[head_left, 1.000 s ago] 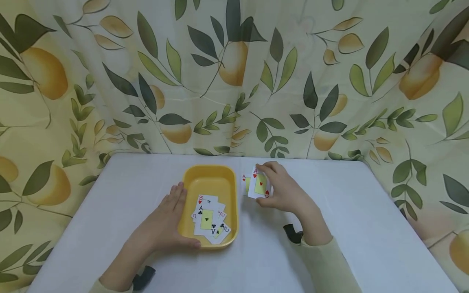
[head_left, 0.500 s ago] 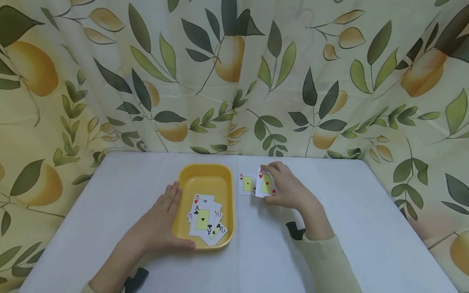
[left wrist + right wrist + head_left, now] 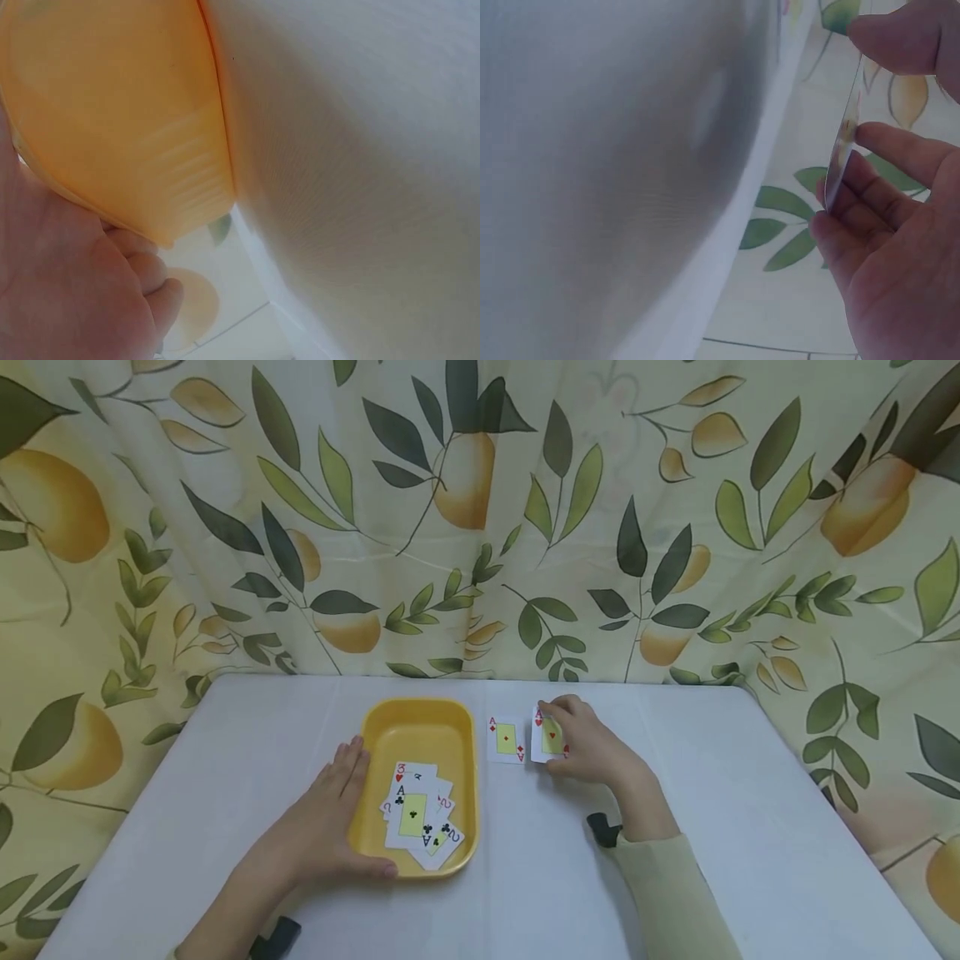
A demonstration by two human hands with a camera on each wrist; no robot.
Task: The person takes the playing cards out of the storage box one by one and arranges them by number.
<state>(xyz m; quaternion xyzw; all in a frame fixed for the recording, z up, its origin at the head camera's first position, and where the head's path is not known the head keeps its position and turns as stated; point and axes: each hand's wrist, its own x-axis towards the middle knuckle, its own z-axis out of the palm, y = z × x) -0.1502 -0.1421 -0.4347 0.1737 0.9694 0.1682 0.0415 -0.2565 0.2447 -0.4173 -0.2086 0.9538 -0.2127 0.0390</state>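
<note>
My right hand [image 3: 592, 752] pinches an ace of hearts playing card [image 3: 551, 737] between thumb and fingers. In the right wrist view that card [image 3: 844, 146] shows nearly edge-on, raised off the table; whether others lie behind it I cannot tell. Left of it, an ace of diamonds [image 3: 506, 739] lies face up on the cloth. Along the left side of a yellow tray [image 3: 416, 727] rests my left hand [image 3: 318, 814], fingers extended and thumb at the near rim. Inside the tray lie several overlapping cards, an ace of clubs [image 3: 412, 814] among the uppermost.
A white cloth [image 3: 750, 860] covers the table. Behind its far edge hangs a curtain [image 3: 585, 568] printed with fruit and leaves. Dark wrist straps show at both wrists.
My right hand has moved the ace of hearts rightward, away from the ace of diamonds it partly covered. The left hand stays on the tray. The head view has shifted slightly.
</note>
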